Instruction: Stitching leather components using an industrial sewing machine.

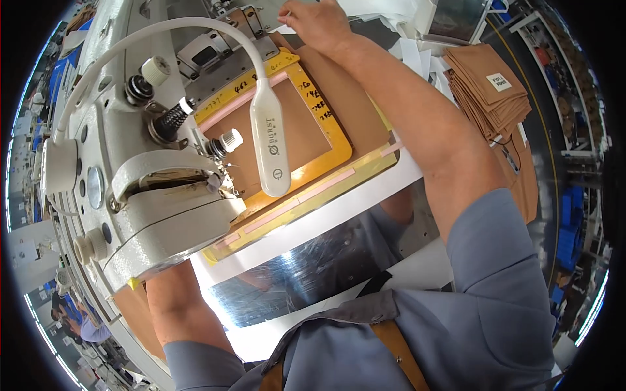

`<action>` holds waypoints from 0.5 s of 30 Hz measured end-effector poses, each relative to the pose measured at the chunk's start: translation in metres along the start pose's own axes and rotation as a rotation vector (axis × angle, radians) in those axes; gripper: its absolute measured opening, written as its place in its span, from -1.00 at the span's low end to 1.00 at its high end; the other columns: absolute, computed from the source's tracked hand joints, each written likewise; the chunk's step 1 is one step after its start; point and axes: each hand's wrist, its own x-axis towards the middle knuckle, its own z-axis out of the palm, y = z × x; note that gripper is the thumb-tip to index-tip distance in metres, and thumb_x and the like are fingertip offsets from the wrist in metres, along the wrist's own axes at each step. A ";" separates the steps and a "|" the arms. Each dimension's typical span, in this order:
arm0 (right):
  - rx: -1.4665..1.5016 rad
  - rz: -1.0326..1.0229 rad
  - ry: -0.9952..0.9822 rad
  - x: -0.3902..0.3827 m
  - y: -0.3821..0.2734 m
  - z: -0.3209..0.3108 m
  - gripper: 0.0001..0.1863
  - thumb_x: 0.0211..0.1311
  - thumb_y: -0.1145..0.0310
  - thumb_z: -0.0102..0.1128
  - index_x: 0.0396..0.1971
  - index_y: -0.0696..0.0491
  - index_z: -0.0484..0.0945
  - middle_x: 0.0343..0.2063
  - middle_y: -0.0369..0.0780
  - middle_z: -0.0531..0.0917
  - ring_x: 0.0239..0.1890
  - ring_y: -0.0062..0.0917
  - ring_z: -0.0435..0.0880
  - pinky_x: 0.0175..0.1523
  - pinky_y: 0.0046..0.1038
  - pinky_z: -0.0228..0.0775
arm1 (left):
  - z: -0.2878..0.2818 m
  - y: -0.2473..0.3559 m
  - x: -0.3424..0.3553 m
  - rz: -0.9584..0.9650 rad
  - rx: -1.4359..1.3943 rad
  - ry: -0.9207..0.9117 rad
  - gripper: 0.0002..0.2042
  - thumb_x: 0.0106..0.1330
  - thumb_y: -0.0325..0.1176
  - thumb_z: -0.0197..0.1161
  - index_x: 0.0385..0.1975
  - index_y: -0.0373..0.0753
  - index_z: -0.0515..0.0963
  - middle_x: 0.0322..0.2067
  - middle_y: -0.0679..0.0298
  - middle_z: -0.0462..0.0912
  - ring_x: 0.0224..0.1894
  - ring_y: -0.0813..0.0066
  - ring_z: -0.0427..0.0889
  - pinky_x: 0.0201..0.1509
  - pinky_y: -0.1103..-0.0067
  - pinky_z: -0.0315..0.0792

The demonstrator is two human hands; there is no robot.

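Beyond the sewing template, my right hand (319, 25) is at the top edge of the view, fingers curled in; whether they pinch something I cannot make out. My left forearm passes under the white sewing machine head (173, 228), which hides the hand. On the machine bed lies a yellow frame template (336, 140) with handwritten marks, over a brown fabric panel (287, 133). Beneath it is a clear yellow-edged sheet (306, 195) with pink strips. A white lamp (270, 143) on a bent neck hangs over the frame, lighting it.
Folded brown fabric pieces (486, 88) with a white label are stacked at the right. Thread tension knobs (156, 70) stick out from the machine. A shiny metal plate (313, 267) lies in front of me. Shelving with blue bins (570, 228) stands farther right.
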 end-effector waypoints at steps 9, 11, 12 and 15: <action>0.159 -0.043 -0.167 -0.150 -0.002 -0.123 -0.69 0.31 0.19 0.27 -0.08 0.06 0.64 -0.11 -0.16 0.72 -0.07 -0.22 0.68 0.05 -0.19 0.48 | 0.050 0.104 -0.094 -0.076 0.195 -0.017 -0.50 0.43 -0.04 0.16 0.21 -0.27 0.47 0.23 0.02 0.51 0.29 0.04 0.45 0.38 0.16 0.27; 0.155 -0.034 -0.205 -0.185 -0.017 -0.142 -0.62 0.29 0.18 0.30 0.01 0.08 0.61 -0.02 -0.16 0.69 0.03 -0.21 0.66 0.13 -0.18 0.45 | 0.050 0.124 -0.134 -0.087 0.250 -0.011 -0.50 0.43 -0.03 0.16 0.21 -0.27 0.46 0.24 0.02 0.50 0.30 0.05 0.44 0.38 0.16 0.26; 0.114 -0.025 -0.251 -0.200 -0.023 -0.146 -0.53 0.32 0.10 0.25 0.11 0.08 0.55 0.10 -0.16 0.62 0.18 -0.23 0.55 0.27 -0.14 0.31 | 0.052 0.126 -0.145 -0.077 0.251 -0.010 -0.50 0.43 -0.03 0.16 0.21 -0.27 0.46 0.24 0.02 0.50 0.30 0.05 0.44 0.38 0.16 0.26; -0.003 -0.041 -0.344 -0.222 -0.035 -0.150 -0.39 0.39 -0.04 0.12 0.27 0.06 0.45 0.29 -0.17 0.48 0.42 -0.28 0.29 0.48 -0.07 0.02 | 0.068 0.141 -0.173 0.145 0.503 0.079 -0.32 0.48 0.13 0.00 0.40 -0.30 0.26 0.40 0.00 0.30 0.45 0.11 0.24 0.51 0.16 0.03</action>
